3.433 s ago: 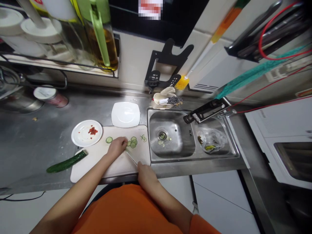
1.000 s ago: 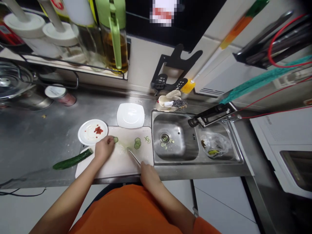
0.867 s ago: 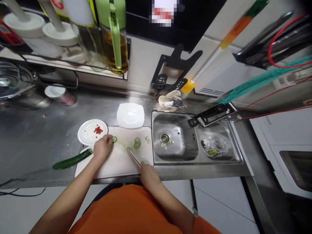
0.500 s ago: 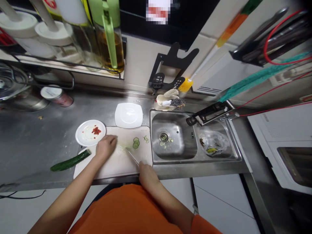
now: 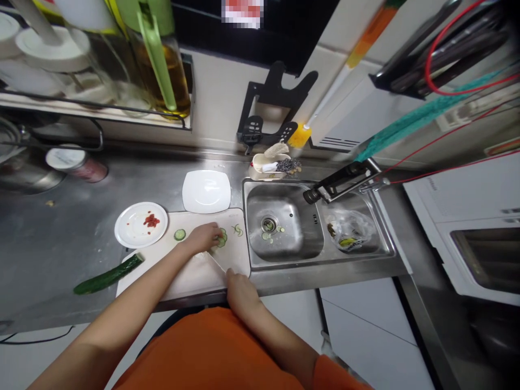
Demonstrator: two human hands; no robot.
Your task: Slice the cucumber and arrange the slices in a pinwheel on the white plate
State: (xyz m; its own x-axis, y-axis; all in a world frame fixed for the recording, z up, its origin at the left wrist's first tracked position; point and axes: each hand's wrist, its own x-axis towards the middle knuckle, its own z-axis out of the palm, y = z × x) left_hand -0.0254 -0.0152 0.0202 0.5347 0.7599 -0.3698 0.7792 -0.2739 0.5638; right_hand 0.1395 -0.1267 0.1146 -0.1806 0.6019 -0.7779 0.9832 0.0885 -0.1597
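Observation:
My left hand reaches over the white cutting board, its fingers curled together at a small stack of cucumber slices. Its fingertips are on the slices and partly cover them. My right hand is closed round the handle of a knife, whose blade points up and left, low over the board beneath my left hand. One round cucumber slice lies to the left of my left wrist. Thin green peel strips lie near the board's right edge. A long piece of cucumber rests across the board's left edge.
A round plate with red pieces and a square white plate stand behind the board. The steel sink on the right holds scraps in one basin and a plastic bag in the other. Oil bottles stand on a rack.
My left hand has moved right across the board onto the stacked slices. A round slice now shows where that hand was. The knife stays in my right hand; the view has shifted slightly.

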